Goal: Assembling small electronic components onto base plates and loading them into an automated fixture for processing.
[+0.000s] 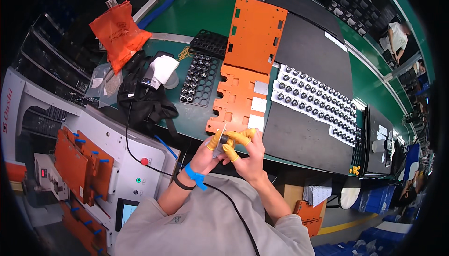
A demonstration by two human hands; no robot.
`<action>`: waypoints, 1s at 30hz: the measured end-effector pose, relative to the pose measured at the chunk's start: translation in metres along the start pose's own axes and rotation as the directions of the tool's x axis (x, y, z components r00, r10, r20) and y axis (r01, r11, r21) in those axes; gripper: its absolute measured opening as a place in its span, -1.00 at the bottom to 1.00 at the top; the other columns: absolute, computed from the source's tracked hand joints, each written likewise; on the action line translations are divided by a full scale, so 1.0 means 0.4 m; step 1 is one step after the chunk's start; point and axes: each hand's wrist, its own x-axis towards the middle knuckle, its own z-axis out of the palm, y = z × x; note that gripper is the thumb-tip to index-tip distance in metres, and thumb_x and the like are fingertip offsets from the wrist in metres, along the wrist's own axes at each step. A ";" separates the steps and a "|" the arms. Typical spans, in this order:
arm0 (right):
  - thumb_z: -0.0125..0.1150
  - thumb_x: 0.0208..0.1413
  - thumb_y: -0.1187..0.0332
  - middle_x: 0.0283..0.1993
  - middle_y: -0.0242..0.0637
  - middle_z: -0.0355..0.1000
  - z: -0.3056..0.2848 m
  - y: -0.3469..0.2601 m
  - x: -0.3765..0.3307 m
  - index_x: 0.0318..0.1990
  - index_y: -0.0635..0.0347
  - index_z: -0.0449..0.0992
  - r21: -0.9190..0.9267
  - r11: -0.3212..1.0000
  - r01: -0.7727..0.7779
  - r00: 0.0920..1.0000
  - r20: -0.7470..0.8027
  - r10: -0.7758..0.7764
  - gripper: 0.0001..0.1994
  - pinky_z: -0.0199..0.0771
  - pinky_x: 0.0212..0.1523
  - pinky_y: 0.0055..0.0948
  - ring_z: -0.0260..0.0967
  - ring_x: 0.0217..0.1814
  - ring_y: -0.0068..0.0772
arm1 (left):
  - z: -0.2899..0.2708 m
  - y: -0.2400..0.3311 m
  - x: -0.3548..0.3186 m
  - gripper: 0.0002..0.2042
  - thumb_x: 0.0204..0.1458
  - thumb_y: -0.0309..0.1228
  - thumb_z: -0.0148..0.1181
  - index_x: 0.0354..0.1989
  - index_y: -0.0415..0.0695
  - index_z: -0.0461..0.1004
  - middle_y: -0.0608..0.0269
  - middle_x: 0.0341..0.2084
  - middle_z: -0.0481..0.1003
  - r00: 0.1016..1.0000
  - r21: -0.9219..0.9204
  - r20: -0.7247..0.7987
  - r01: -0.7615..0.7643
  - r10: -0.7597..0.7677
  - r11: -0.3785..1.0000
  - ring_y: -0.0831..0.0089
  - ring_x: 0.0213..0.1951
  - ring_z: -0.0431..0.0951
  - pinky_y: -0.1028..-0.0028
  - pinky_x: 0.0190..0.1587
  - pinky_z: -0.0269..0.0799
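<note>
Both hands meet at the near end of an orange fixture board point(239, 98), with yellow finger cots on the fingers. My left hand point(206, 157) is closed on a thin pale plate point(223, 130), held on edge. Against that plate sits a small black round part point(224, 139), which the fingers of my right hand point(246, 152) pinch from the right. The fingers hide much of both pieces. Flat pale plates point(258, 104) lie along the board's right side. Left of it, a black tray point(205, 87) holds several round black-and-silver parts.
A raised orange panel point(256, 33) stands behind the board. Rows of white plates with black round parts point(314, 98) cover the black mat point(299, 136). To the left are a black bag point(145, 101), a white cloth point(163, 69) and an orange bag point(119, 33). A black cable point(229, 197) crosses my front.
</note>
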 end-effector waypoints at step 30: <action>0.42 -0.06 0.50 -0.19 -0.18 0.41 0.017 0.041 -0.058 -0.09 0.19 0.64 -0.152 0.988 -0.019 0.997 -0.081 0.006 -0.69 0.23 -0.01 -0.17 0.33 -0.12 -0.11 | -0.064 0.156 0.143 -0.77 0.13 -0.21 0.28 -0.28 -0.14 0.64 0.00 -0.42 0.60 0.852 0.952 -0.066 0.210 0.520 -0.222 -0.06 -0.33 0.60 0.11 -0.32 0.46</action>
